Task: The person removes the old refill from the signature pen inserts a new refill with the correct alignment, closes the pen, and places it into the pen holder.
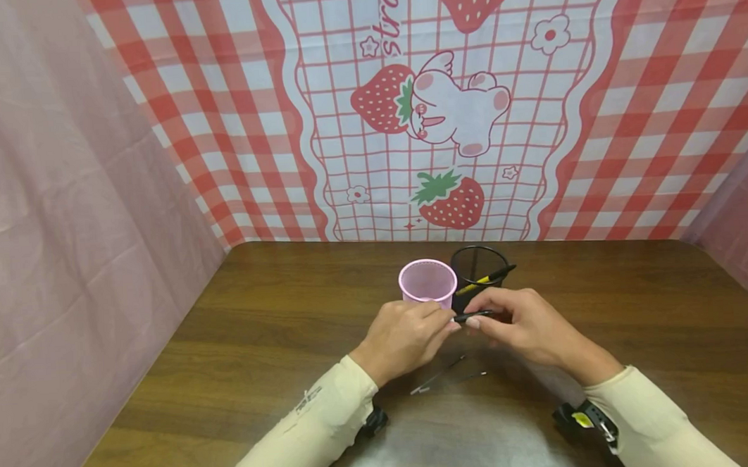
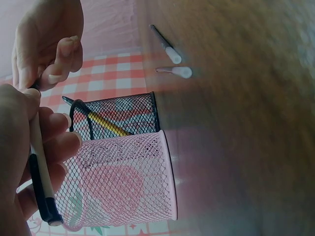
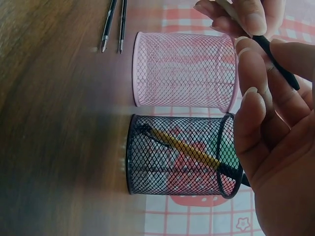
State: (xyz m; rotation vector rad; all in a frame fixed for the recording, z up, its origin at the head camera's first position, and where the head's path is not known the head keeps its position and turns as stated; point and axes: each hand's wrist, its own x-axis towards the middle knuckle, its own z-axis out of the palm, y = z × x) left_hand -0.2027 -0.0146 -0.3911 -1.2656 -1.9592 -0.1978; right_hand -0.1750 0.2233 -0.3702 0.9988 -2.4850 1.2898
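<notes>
My left hand [image 1: 411, 336] grips a pen with a white barrel [image 2: 40, 169] and a dark clip end, seen along the palm in the left wrist view. My right hand [image 1: 540, 327] pinches the pen's black front section [image 3: 278, 61] between thumb and fingers. Both hands meet at this joint, above the table and in front of two mesh cups. Whether the two sections are fully joined I cannot tell. Below the hands, two thin pen refills [image 3: 108, 27] lie on the table, side by side and slightly apart.
A pink mesh cup [image 3: 184, 69] stands upright just beyond the hands. Beside it on the right is a black mesh cup [image 3: 174, 182], with a yellow and black pen [image 3: 189, 150] leaning inside. The brown table [image 1: 259, 338] meets a red-checked cloth [image 1: 248, 127] at the back.
</notes>
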